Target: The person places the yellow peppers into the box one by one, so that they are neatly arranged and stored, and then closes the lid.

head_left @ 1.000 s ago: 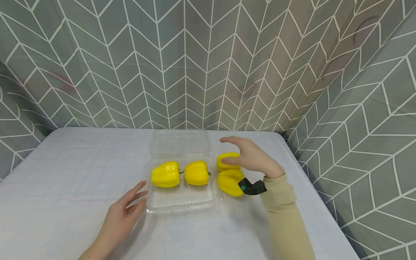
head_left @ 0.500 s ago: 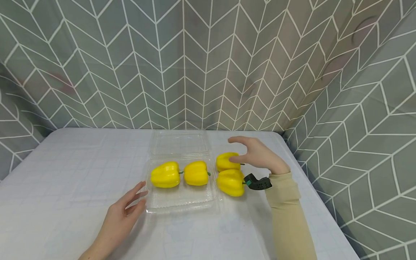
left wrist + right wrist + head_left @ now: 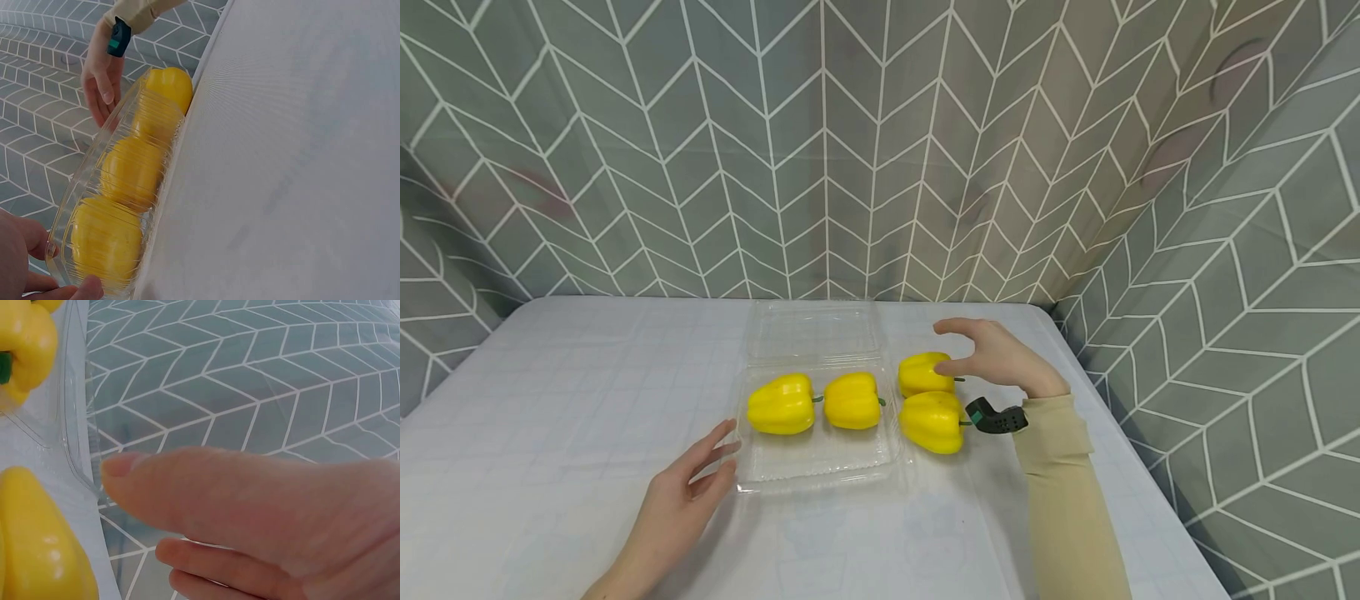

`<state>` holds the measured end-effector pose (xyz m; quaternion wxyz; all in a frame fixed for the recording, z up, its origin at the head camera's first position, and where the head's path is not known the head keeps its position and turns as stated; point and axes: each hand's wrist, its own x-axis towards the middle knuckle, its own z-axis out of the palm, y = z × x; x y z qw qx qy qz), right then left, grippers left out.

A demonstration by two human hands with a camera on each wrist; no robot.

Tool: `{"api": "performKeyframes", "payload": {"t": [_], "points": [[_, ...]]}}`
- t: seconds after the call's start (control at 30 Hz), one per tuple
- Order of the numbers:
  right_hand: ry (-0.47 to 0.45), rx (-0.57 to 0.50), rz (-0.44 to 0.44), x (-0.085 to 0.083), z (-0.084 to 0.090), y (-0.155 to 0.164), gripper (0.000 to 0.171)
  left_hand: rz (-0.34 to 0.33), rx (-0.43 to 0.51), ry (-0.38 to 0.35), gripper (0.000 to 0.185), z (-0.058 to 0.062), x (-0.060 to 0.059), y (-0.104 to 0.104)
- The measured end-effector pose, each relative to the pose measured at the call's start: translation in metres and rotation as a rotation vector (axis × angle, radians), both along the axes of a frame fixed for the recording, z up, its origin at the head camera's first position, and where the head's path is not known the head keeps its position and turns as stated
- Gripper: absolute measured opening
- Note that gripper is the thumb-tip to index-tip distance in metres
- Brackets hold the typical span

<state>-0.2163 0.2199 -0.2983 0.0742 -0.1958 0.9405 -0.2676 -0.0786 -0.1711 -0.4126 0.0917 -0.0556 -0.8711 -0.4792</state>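
A clear plastic clamshell box (image 3: pixel 820 462) lies open on the table, its lid (image 3: pixel 816 329) folded back. Two yellow bell peppers (image 3: pixel 781 404) (image 3: pixel 852 401) lie side by side in its tray. Two more yellow peppers (image 3: pixel 923 372) (image 3: pixel 932 422) lie on the table just right of the box. My right hand (image 3: pixel 992 354) hovers over the farther loose pepper, fingers spread and lightly curved, thumb near its top, holding nothing. My left hand (image 3: pixel 688 487) rests flat against the box's near left corner, fingers straight; the fingertips (image 3: pixel 81 289) touch its wall.
The table (image 3: pixel 550 417) wears a pale checked cloth. A grey chevron-patterned curtain (image 3: pixel 850 150) closes the back and right side. The table's right edge (image 3: pixel 1120 433) runs close to my right sleeve (image 3: pixel 1067 500).
My right hand has drawn slightly right and back, uncovering more of the farther loose pepper. The left hand and the box have stayed put.
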Motion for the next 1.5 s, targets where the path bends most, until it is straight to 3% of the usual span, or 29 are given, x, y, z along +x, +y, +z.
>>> {"api": "performKeyframes", "payload": {"t": [0.63, 1.5], "points": [[-0.091, 0.026, -0.043, -0.008, -0.012, 0.002, 0.068, -0.008, 0.024, 0.018, 0.049, -0.001, 0.001, 0.000], [-0.177, 0.065, -0.028, -0.019, -0.031, 0.008, 0.072, -0.006, 0.000, 0.037, 0.051, -0.001, 0.001, 0.000]]}}
